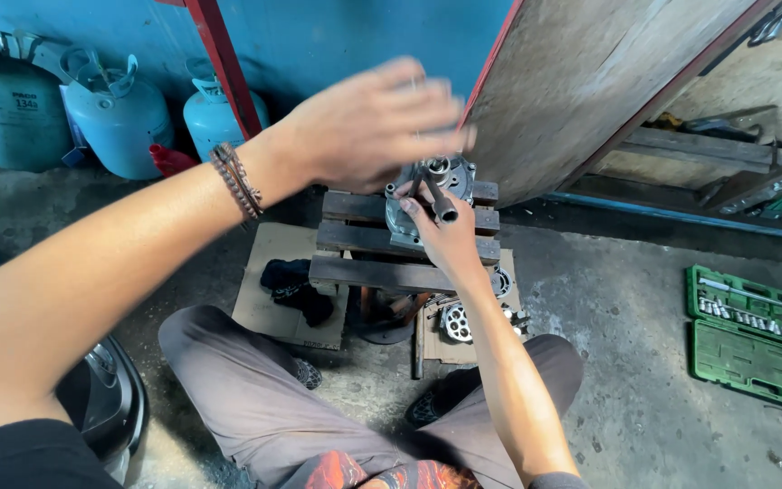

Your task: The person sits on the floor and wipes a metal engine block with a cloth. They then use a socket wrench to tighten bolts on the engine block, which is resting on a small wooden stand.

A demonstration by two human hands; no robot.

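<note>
A grey metal machine part [450, 177] with round openings rests on a low slatted wooden stand [364, 244]. My right hand [450, 240] grips a metal rod-like tool [443, 204] set against the part. My left hand [373, 122] hovers above the part, blurred, fingers spread and holding nothing I can see. A beaded bracelet sits on my left wrist.
Blue gas cylinders [115, 113] stand at the back left. An open green socket set case [753, 335] lies on the concrete floor to the right. Loose metal parts [459, 321] and a dark cloth [296, 285] lie on cardboard under the stand. A wooden board [590, 72] leans behind.
</note>
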